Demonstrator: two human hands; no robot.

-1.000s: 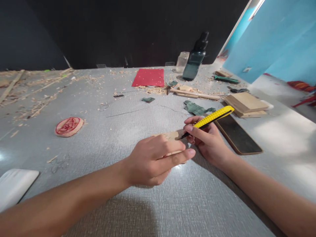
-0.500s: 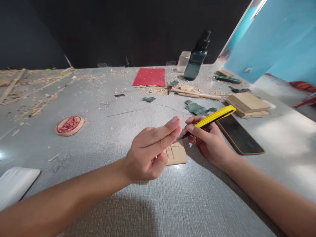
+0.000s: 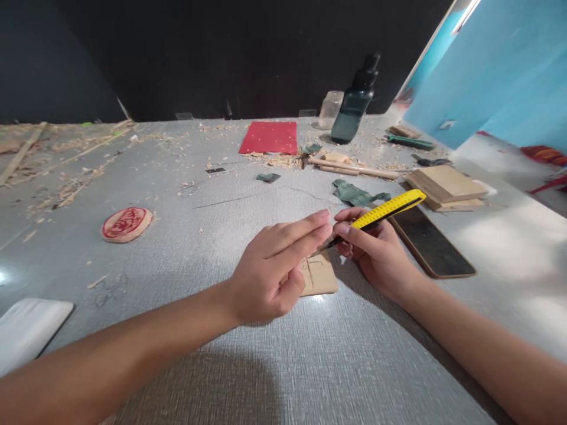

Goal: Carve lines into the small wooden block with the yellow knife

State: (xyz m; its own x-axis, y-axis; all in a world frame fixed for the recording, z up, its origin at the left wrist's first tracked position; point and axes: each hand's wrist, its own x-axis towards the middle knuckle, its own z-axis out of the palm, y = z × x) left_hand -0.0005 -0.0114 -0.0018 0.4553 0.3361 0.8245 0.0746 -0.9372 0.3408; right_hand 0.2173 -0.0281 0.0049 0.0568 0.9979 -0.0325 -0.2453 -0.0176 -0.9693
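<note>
A yellow-and-black utility knife (image 3: 387, 211) is gripped in my right hand (image 3: 376, 251), its blade slanting down to the left. Under that blade lies a small tan wooden piece (image 3: 321, 276) with lines cut into its face. My left hand (image 3: 277, 268) hovers over the left part of the piece, hiding it. Its index and middle fingers stretch out towards the knife while the thumb and other fingers are bent. Whether the left fingers touch the blade is hard to make out.
To the right lie a phone (image 3: 434, 242) and stacked wooden boards (image 3: 445, 184). Green sandpaper scraps (image 3: 354, 193), wooden sticks (image 3: 354, 168), a red sheet (image 3: 269, 137) and a dark bottle (image 3: 353, 109) stand or lie behind. A carved round disc (image 3: 127, 224) sits left, a white object (image 3: 33, 330) nearer.
My left hand has shifted slightly right, its fingertips closer to my right hand. The knife and the right hand have barely moved.
</note>
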